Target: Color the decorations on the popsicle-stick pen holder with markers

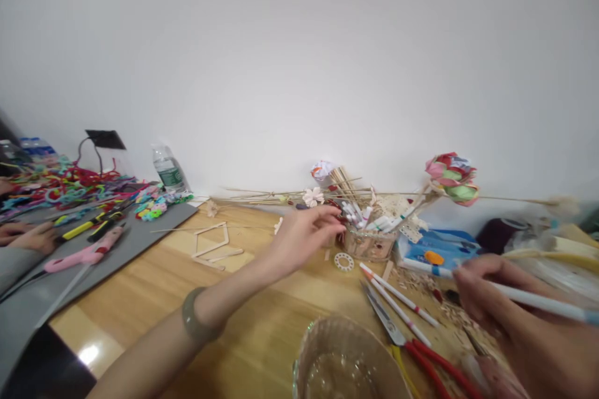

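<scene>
My left hand [306, 237] reaches across the table beside a small basket [372, 244] packed with white markers [358, 215]. Its thumb and forefinger are apart, close to the basket's left rim, and I make out nothing held between them. In my right hand [524, 318], slightly blurred, is a white marker [545, 304] with blue parts, pointing left. Below, nearest to me, stands a woven basket [311, 349] with a shiny rim and a clear-looking bottom. Two more white pens [397, 305] and red-handled scissors [386, 318] lie between my hands.
Bent wooden sticks [218, 243] and a pale ring with holes [344, 262] lie on the table. Behind are paper flowers [452, 177] and a blue packet [435, 246]. Leftward, a pink glue gun [87, 252], water bottle [167, 168], colourful pipe cleaners [70, 184] and another person's hand [35, 238].
</scene>
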A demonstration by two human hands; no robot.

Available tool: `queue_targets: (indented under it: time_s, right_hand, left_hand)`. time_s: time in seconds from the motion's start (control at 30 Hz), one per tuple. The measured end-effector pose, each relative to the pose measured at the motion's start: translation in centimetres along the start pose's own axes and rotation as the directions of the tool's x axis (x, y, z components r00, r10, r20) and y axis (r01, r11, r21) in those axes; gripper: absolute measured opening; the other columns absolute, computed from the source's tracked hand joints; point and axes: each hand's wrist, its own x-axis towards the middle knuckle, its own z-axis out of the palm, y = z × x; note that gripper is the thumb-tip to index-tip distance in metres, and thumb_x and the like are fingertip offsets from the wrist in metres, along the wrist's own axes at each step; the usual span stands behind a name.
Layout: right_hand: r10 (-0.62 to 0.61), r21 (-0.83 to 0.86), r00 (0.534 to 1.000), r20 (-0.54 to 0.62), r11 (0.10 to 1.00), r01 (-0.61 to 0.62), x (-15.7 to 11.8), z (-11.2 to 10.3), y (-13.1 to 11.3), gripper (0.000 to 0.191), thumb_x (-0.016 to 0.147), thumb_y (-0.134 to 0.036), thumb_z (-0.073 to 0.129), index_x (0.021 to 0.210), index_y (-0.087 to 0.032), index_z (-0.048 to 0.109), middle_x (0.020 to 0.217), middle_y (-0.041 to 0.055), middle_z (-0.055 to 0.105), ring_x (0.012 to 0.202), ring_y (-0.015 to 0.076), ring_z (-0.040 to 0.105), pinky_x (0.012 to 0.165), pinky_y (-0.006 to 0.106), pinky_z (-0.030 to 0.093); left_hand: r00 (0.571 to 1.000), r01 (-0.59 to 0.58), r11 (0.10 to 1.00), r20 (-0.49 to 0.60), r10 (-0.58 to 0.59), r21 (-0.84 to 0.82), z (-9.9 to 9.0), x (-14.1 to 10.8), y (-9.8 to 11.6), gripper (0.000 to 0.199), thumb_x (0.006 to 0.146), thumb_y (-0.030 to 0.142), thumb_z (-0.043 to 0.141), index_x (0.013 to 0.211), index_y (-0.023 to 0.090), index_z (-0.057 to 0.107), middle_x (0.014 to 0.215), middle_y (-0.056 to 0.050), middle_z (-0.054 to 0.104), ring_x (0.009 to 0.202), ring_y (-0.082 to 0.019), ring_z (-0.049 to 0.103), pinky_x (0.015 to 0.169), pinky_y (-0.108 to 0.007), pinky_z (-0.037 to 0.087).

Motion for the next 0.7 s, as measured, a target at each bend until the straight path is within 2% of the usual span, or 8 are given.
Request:
queue_targets:
  time_s: [0.03, 0.07, 0.1, 0.23, 0.33, 0.43, 0.57, 0.7]
  right_hand:
    - [-0.007, -0.107, 0.999, 0.048, 0.994, 0.012, 1.0, 0.0, -0.3, 0.031, 0.065, -0.054, 0.064, 0.064, -0.024, 0.058, 0.051, -0.0016, 0.052, 0.044, 0.0134, 0.044, 0.036, 0.022, 0.034]
    - [-0.023, -0.189, 0.996, 0.082, 0.981, 0.039, 2.0, 0.1, -0.7, 0.031, 0.066, -0.055, 0.062, 0.072, -0.025, 0.062, 0.059, -0.0002, 0.058, 0.049, 0.0153, 0.049, 0.039, 0.023, 0.038]
    - [-0.046, -0.245, 0.992, 0.117, 0.967, 0.073, 2.9, 0.3, -0.9, 0.033, 0.069, -0.056, 0.058, 0.079, -0.025, 0.064, 0.065, 0.0006, 0.062, 0.053, 0.0167, 0.053, 0.043, 0.025, 0.040]
    - [-0.157, -0.418, 0.960, 0.233, 0.875, 0.245, 5.8, 2.4, -0.7, 0.032, 0.081, -0.050, 0.043, 0.078, -0.024, 0.061, 0.060, -0.0014, 0.060, 0.054, 0.0161, 0.053, 0.053, 0.026, 0.041]
    - [-0.160, -0.505, 0.965, 0.208, 0.828, 0.246, 7.5, 4.0, 0.1, 0.023, 0.078, -0.044, 0.048, 0.069, -0.024, 0.054, 0.049, -0.0039, 0.055, 0.046, 0.0152, 0.049, 0.049, 0.026, 0.037]
    - [-0.150, -0.555, 0.977, 0.153, 0.805, 0.210, 9.0, 5.0, 0.3, 0.024, 0.075, -0.044, 0.052, 0.062, -0.024, 0.049, 0.043, -0.0040, 0.053, 0.042, 0.0157, 0.048, 0.046, 0.026, 0.034]
    - [-0.150, -0.588, 0.975, 0.161, 0.779, 0.217, 10.2, 5.2, -0.1, 0.028, 0.074, -0.047, 0.055, 0.057, -0.024, 0.055, 0.039, -0.0025, 0.053, 0.041, 0.0170, 0.049, 0.046, 0.028, 0.032]
    - [-0.133, -0.597, 0.973, 0.187, 0.771, 0.220, 10.6, 5.2, -0.4, 0.039, 0.076, -0.050, 0.052, 0.048, -0.024, 0.055, 0.039, 0.0009, 0.054, 0.043, 0.0193, 0.052, 0.049, 0.030, 0.033]
  left_hand:
    - [0.995, -0.102, 0.967, 0.017, 0.100, 0.234, 0.0, 1.4, -0.5, 0.028, 0.086, 0.031, 0.048, 0.106, 0.017, 0.063, 0.094, -0.007, 0.070, 0.084, -0.018, 0.063, 0.076, -0.029, 0.047]
    - [0.979, -0.205, 0.872, 0.086, 0.186, 0.445, 0.2, 2.7, -0.9, 0.028, 0.088, 0.029, 0.044, 0.104, 0.018, 0.064, 0.096, -0.007, 0.070, 0.087, -0.019, 0.061, 0.079, -0.030, 0.046]
    - [0.967, -0.254, 0.833, 0.136, 0.215, 0.491, 0.5, 4.0, -1.1, 0.025, 0.087, 0.026, 0.046, 0.101, 0.019, 0.065, 0.097, -0.007, 0.069, 0.092, -0.021, 0.059, 0.082, -0.033, 0.044]
    - [0.928, -0.363, 0.755, 0.287, 0.239, 0.546, 2.8, 7.5, -1.5, 0.024, 0.084, 0.027, 0.049, 0.085, 0.014, 0.069, 0.087, -0.012, 0.069, 0.097, -0.027, 0.054, 0.082, -0.037, 0.043]
    - [0.907, -0.400, 0.719, 0.358, 0.221, 0.569, 3.6, 8.8, -1.4, 0.031, 0.086, 0.026, 0.044, 0.077, 0.010, 0.069, 0.084, -0.017, 0.068, 0.093, -0.028, 0.055, 0.079, -0.038, 0.044]
    - [0.864, -0.459, 0.701, 0.456, 0.211, 0.546, 3.2, 9.6, -1.5, 0.029, 0.085, 0.021, 0.043, 0.074, 0.012, 0.069, 0.079, -0.013, 0.069, 0.087, -0.024, 0.057, 0.075, -0.033, 0.045]
    - [0.804, -0.524, 0.696, 0.554, 0.215, 0.491, 2.3, 10.2, -1.9, 0.026, 0.081, 0.014, 0.044, 0.076, 0.015, 0.070, 0.070, -0.006, 0.069, 0.073, -0.018, 0.059, 0.070, -0.025, 0.044]
    - [0.785, -0.552, 0.681, 0.575, 0.230, 0.481, 2.2, 10.3, -2.4, 0.024, 0.075, 0.011, 0.050, 0.082, 0.019, 0.071, 0.073, -0.004, 0.070, 0.073, -0.017, 0.061, 0.069, -0.024, 0.044]
